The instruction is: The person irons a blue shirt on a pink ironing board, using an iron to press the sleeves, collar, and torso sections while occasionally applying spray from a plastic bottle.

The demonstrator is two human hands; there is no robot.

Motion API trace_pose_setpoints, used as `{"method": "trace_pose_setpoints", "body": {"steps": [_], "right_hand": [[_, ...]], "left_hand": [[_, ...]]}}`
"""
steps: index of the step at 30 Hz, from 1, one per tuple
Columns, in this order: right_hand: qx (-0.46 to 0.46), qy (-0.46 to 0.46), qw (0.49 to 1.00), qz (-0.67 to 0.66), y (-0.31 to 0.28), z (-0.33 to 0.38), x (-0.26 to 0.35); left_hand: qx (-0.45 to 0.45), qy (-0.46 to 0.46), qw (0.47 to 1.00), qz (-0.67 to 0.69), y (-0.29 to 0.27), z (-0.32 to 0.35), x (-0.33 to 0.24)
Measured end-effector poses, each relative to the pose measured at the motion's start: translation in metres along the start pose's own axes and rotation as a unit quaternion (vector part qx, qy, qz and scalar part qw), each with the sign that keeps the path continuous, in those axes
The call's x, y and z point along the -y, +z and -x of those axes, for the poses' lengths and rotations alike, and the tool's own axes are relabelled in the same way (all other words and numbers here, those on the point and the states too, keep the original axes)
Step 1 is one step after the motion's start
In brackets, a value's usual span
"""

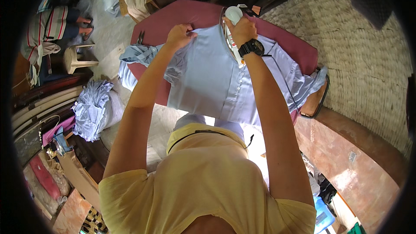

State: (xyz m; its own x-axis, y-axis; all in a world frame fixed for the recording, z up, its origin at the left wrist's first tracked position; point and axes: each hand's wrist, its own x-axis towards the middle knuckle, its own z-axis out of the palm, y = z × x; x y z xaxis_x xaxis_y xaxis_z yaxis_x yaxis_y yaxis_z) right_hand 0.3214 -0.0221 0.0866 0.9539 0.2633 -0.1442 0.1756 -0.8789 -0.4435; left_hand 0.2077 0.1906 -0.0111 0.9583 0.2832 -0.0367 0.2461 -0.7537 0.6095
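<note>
A light blue button-up shirt [201,67] lies spread over a maroon ironing board [182,15]. My right hand [242,31] is wrapped round a clothes iron [234,14] with a white top, which rests on the shirt just left of the button front. The iron's long edge shows beside my fingers; most of its handle is hidden under them. At the shirt's upper left edge, my left hand [180,37] is closed, with thumb and fingers pinching the cloth. One sleeve [138,54] lies bunched left of my forearm. The other side of the shirt hangs toward the board's right end.
A dark cord [281,82] crosses the shirt's right side. Small dark and orange items [253,9] sit at the board's far edge. Crumpled blue garments [93,110] are piled at left, below a beige plastic chair [78,60]. Another person's feet [86,28] show at upper left.
</note>
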Motion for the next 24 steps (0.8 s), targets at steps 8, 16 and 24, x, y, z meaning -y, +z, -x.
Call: {"method": "trace_pose_setpoints", "body": {"steps": [8, 16, 24], "right_hand": [[0.038, -0.099, 0.994, 0.013, -0.005, -0.010, -0.006], [-0.119, -0.058, 0.991, -0.022, -0.084, 0.062, -0.130], [-0.163, -0.015, 0.986, -0.015, -0.067, 0.068, -0.184]], "left_hand": [[0.012, -0.030, 0.998, 0.054, 0.004, -0.013, 0.010], [-0.130, 0.137, 0.982, -0.015, 0.036, 0.017, -0.084], [-0.159, 0.300, 0.939, -0.050, 0.083, 0.004, -0.134]]}}
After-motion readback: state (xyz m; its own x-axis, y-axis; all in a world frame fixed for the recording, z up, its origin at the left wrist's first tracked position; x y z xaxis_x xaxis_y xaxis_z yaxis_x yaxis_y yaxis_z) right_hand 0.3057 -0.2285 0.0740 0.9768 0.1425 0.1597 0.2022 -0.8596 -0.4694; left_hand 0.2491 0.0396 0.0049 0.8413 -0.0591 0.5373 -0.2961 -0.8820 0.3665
